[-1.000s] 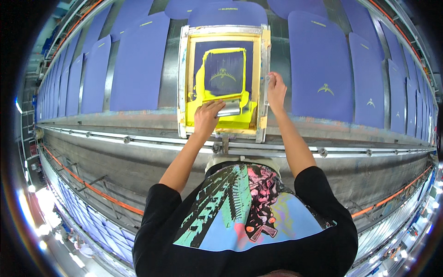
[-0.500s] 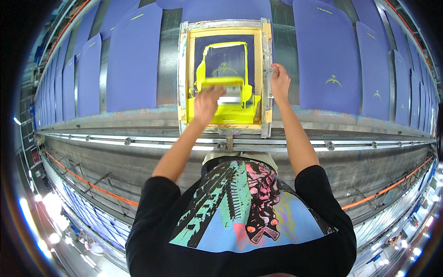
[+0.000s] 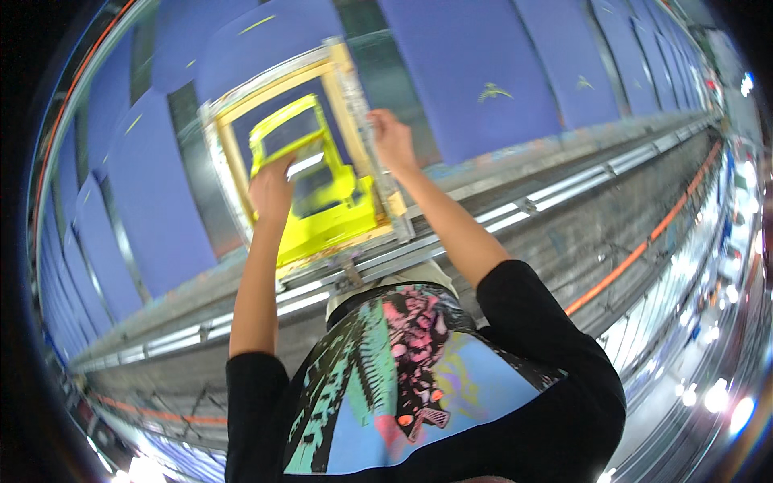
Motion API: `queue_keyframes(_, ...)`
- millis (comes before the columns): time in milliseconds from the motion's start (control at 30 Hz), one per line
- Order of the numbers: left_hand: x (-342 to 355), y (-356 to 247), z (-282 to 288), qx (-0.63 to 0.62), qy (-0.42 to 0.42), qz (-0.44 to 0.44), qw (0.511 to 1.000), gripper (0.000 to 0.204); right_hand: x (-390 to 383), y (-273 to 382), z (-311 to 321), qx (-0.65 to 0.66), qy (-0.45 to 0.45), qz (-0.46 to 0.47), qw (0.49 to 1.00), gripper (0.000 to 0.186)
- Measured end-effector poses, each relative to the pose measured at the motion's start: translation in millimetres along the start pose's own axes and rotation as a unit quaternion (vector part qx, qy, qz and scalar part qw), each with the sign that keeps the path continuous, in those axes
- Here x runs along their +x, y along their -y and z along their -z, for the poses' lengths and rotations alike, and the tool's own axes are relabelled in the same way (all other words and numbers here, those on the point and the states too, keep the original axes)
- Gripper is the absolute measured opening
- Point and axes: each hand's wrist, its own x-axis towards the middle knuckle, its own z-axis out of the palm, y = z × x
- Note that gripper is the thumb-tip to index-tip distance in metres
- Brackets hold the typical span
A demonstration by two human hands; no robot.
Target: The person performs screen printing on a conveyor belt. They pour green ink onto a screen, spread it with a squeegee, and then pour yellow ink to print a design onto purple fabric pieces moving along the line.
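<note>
A screen-printing frame [image 3: 349,90] with a pale wooden inner border lies tilted in the view, left of centre. Bright yellow ink [image 3: 326,233] lies thick in its near part and rings a dark mesh window. My left hand [image 3: 272,190] is closed around a squeegee [image 3: 305,164] inside the frame, its blade area blurred by motion and partly hidden by the fingers. At the frame's right side bar, my right hand [image 3: 393,145] has its fingers curled on the edge.
Purple-blue fabric panels [image 3: 475,72] lie in a row along the long table on both sides, some with small yellow prints [image 3: 494,92]. A metal rail [image 3: 564,185] runs along the near table edge. Beyond a grey gap, an orange pipe [image 3: 644,241] runs at the right.
My view has turned, so the frame now appears tilted and farther left. Inside it, the squeegee in my left hand has shifted slightly away from me. My right hand stays on the side bar.
</note>
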Motion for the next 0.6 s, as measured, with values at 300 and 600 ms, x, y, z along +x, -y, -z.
queue_keyframes(300,35,46,3,-0.057,-0.003,0.049,0.997,0.039,-3,28,17,0.066,0.013,-0.077,0.995,0.013)
queue_keyframes(600,100,40,0,0.109,0.019,-0.009,0.994,0.039,-6,12,7,0.063,-0.009,-0.024,0.998,0.016)
